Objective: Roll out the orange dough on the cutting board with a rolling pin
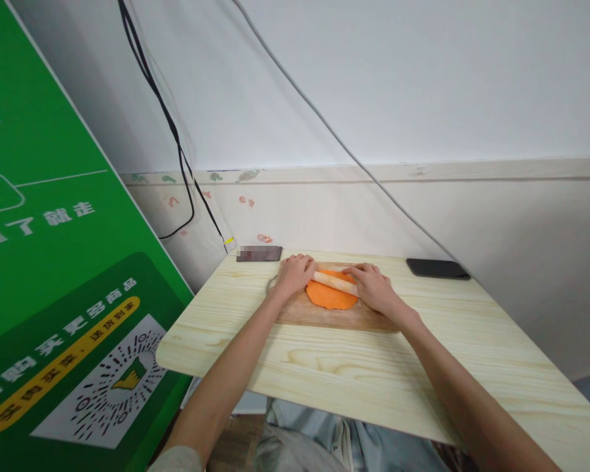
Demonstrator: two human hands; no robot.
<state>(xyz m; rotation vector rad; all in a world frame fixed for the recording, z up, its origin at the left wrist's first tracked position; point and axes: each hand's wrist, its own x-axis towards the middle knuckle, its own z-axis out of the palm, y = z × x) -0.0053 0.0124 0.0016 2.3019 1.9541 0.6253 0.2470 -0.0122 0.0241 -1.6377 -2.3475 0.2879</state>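
A flat, rounded sheet of orange dough (330, 298) lies on a wooden cutting board (319, 318). Across the dough rests a pale wooden rolling pin (335, 282), tilted so that its right end is nearer to me. My left hand (296, 272) is closed over the pin's left end. At the other end, my right hand (371, 283) has its fingers curled over the pin. Both ends of the pin are hidden under my hands. Part of a metal ring handle (271, 282) shows at the board's left side.
The light wood table (334, 373) stands against the white wall. A phone-like dark object (259, 254) lies at its back left, a black phone (437, 269) at its back right. On the left leans a large green sign (54, 262). Cables (295, 85) hang along the wall.
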